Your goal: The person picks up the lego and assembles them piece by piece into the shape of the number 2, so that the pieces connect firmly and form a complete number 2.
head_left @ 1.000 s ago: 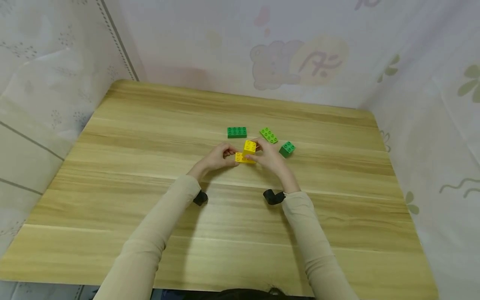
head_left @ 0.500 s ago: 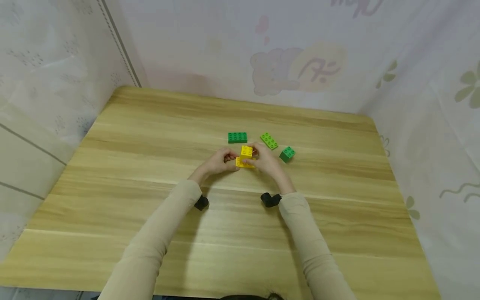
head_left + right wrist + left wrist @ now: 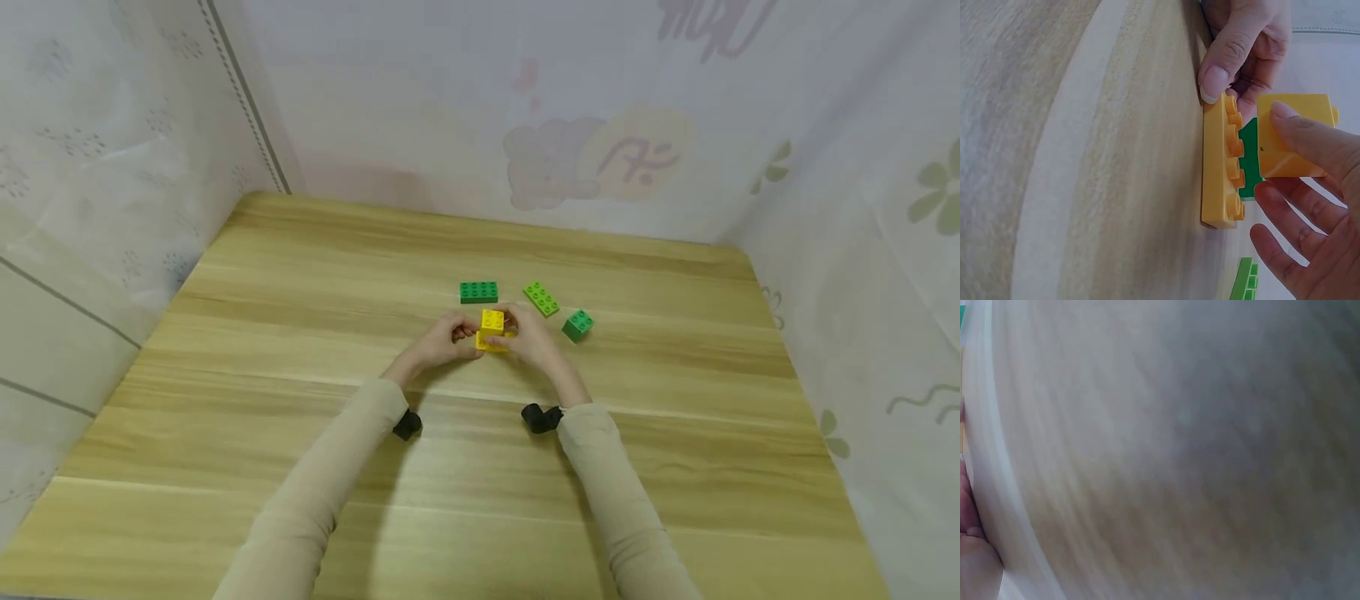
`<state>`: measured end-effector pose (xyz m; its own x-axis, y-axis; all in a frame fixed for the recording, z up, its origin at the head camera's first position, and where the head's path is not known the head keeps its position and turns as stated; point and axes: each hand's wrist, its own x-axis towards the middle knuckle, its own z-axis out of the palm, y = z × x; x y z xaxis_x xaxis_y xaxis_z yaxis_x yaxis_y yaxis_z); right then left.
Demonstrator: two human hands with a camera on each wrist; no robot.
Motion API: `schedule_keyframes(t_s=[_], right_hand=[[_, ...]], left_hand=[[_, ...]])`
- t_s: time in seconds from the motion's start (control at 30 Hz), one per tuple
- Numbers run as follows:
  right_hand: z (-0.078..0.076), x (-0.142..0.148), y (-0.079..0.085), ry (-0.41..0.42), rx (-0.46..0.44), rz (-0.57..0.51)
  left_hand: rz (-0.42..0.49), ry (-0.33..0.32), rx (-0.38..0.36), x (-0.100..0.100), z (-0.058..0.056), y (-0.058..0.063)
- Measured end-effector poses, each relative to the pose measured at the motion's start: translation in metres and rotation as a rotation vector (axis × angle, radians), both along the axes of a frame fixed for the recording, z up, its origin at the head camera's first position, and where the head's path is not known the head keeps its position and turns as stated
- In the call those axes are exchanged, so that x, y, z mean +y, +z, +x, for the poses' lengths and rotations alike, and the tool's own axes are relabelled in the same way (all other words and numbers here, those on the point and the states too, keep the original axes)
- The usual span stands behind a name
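Observation:
A long, flat yellow toy building brick (image 3: 1215, 169) lies studs up on the table, its left end held between the thumb and fingers of my left hand (image 3: 441, 343). My right hand (image 3: 532, 340) pinches a small square yellow building brick (image 3: 492, 322) over the long one. In the right wrist view a gap separates the square brick from the studs below, and the right hand's other fingers are spread. The left wrist view catches mostly blurred tabletop, with part of the left hand (image 3: 974, 544) at its left edge.
Beyond the hands lie a dark green eight-stud brick (image 3: 478, 292) and a thin lime-green brick (image 3: 542, 299). To the right of my right hand is a square green brick (image 3: 577, 326). Patterned fabric (image 3: 420, 108) hangs behind the wooden table (image 3: 247, 350).
The square yellow brick has shifted slightly left above the long one, still in my right hand. My left hand keeps its hold. The head view has tilted up, so everything appears lower.

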<state>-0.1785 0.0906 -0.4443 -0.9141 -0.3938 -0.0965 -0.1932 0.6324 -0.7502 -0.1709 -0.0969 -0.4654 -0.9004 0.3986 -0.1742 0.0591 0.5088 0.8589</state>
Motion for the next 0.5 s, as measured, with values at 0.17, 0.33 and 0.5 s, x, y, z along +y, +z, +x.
schedule_keyframes(t_s=[0.17, 0.33, 0.5], right_hand=[[0.0027, 0.0001, -0.0048, 0.001, -0.011, -0.006], [0.0035, -0.0005, -0.0076, 0.008, -0.005, -0.002], [0.0035, -0.0022, -0.0075, 0.005, -0.019, -0.007]], left_hand=[[0.006, 0.012, -0.004, 0.0016, 0.0016, -0.0021], [0.0, 0.012, -0.009, 0.0022, 0.0019, -0.0021], [0.007, 0.012, 0.004, 0.0014, 0.0004, -0.0013]])
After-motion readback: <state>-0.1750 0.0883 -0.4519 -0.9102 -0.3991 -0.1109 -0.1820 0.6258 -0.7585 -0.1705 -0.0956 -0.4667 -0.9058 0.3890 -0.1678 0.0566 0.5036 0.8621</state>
